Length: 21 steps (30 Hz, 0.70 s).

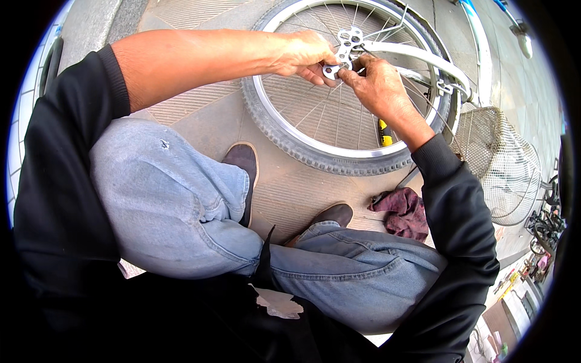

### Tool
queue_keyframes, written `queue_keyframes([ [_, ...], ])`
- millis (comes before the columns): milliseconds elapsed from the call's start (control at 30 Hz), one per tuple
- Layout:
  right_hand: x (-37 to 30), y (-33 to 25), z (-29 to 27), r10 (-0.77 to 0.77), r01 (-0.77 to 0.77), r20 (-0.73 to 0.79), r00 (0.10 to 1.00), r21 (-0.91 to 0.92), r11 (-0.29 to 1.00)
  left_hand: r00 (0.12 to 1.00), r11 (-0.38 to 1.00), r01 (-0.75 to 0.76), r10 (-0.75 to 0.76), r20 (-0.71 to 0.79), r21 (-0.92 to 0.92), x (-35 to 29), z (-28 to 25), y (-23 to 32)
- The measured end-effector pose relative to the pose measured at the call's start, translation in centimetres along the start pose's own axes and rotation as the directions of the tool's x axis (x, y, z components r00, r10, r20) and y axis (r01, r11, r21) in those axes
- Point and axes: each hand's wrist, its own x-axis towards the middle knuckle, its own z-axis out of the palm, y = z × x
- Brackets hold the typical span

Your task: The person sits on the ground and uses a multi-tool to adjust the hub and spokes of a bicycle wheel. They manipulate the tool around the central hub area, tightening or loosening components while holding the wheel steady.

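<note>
A flat silver multi-hole wrench with rounded lobes lies over the hub area of a bicycle wheel. My left hand comes in from the left and pinches the wrench's edge between thumb and fingers. From the right, my right hand has its thumb and fingertips closed on the wrench's lower end. The wheel has a silver rim and a knobby tyre. A white fork runs from the hub to the right. My hands and the wrench hide the axle nut.
A yellow and black handle shows behind the spokes. At the right is a wire basket. A dark red stained cloth lies on the paved ground near my right shoe. Assorted tools and parts fill the far right edge.
</note>
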Motion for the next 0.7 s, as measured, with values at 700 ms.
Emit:
queue_keyframes([
  [700,4.5,4.3,-3.6,-0.06,0.057,-0.286,0.956,-0.021,0.998,0.941,0.985,0.01,0.048,-0.336,0.17,5.2,-6.7,1.4],
])
